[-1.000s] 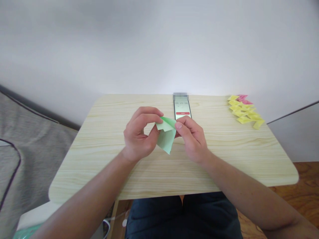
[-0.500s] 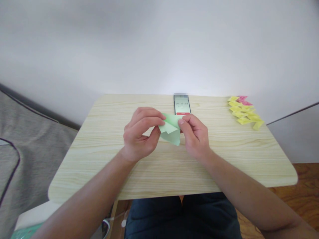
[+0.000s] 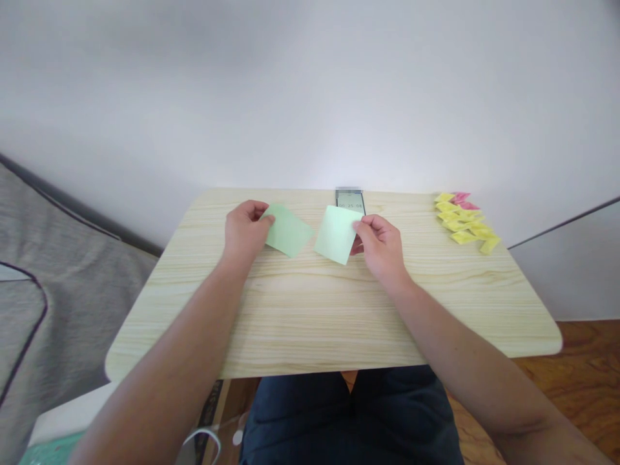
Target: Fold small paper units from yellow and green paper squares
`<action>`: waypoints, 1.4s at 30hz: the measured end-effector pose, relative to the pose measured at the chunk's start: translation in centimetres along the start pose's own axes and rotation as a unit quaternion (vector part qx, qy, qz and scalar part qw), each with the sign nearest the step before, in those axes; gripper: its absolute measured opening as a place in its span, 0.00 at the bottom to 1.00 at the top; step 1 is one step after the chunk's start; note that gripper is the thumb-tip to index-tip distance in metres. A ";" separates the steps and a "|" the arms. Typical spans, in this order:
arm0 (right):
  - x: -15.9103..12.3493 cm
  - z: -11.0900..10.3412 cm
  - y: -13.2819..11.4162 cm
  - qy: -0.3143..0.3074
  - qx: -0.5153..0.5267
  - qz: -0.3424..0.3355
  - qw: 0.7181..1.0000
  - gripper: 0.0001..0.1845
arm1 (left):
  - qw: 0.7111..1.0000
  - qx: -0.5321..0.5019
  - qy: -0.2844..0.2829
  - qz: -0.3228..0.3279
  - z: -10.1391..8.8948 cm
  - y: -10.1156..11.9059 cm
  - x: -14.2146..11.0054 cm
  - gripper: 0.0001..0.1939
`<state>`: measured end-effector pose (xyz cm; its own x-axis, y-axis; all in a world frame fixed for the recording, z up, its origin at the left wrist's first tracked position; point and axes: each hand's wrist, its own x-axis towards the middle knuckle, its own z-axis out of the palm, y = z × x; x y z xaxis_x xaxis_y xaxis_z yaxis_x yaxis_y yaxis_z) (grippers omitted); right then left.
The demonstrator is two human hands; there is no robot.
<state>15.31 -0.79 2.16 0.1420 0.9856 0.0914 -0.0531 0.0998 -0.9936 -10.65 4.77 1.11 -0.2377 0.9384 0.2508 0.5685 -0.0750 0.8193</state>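
Over the middle of the table, my left hand (image 3: 248, 227) pinches a green square paper (image 3: 289, 231) by its upper left corner, thumb on top. Another, paler green square paper (image 3: 337, 235) is gripped at its right edge by my right hand (image 3: 380, 244), closed between thumb and fingers. The two sheets are apart, with a narrow gap between them. Behind the paler sheet lies a phone (image 3: 351, 200) showing a timer; its lower part is covered by the paper.
Folded yellow paper pieces (image 3: 458, 223) and pink folded paper (image 3: 464, 201) lie at the table's right rear. The pale wood table (image 3: 329, 329) meets a white wall (image 3: 310, 97). Grey fabric (image 3: 72, 323) stands at the left, and a white cable (image 3: 206, 434) shows below.
The green paper held between both hands has come apart into two sheets. My left hand has moved left with one; my right hand keeps the other. The view has shifted slightly.
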 end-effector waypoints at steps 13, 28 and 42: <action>-1.8 -3.7 -1.3 -0.062 0.121 0.112 0.984 0.13 | 0.974 0.207 0.087 0.039 0.5 -0.5 -0.6 0.16; -2.9 -6.8 -0.7 -0.063 0.011 -0.024 0.998 0.12 | 0.973 -0.124 -0.120 0.153 2.5 8.5 -9.6 0.07; -8.8 -11.6 -1.0 -0.220 -0.319 -0.218 0.896 0.08 | 0.948 0.104 -0.195 0.227 3.7 7.3 -16.9 0.13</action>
<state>25.56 -11.09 1.55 -0.3993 0.8440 0.3580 0.5079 0.5287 -0.6801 0.44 -10.35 0.97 0.3560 0.8813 0.3107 0.6953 -0.4719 0.5421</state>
